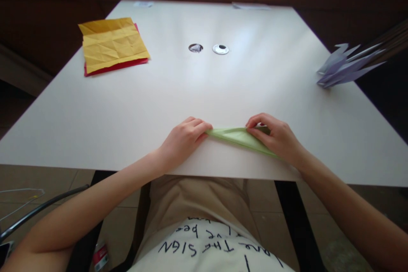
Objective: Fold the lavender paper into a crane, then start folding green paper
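Both hands are down at the near edge of the wide white table, working one piece between them. The left hand has its fingers curled and closed on the left tip of a long, narrow folded strip of pale green paper, pinching it against the table. The right hand has its fingers bent over the strip's other end, closed on the paper with the fingertips pressing the top fold; the green edge runs on under the palm toward the wrist. The strip lies flat between the two sets of fingers, bridging the gap, just inside the table's near edge. Far beyond the left fingers, well apart, sits a creased yellow square sheet on top of a red sheet whose edge peeks out below. Straight ahead of both hands, near mid-table, are two small round fittings side by side. Off past the right fingers, at the table's right edge, rests a folded lavender paper shape with pointed wings. Below the table, a cream shirt with black lettering shows.
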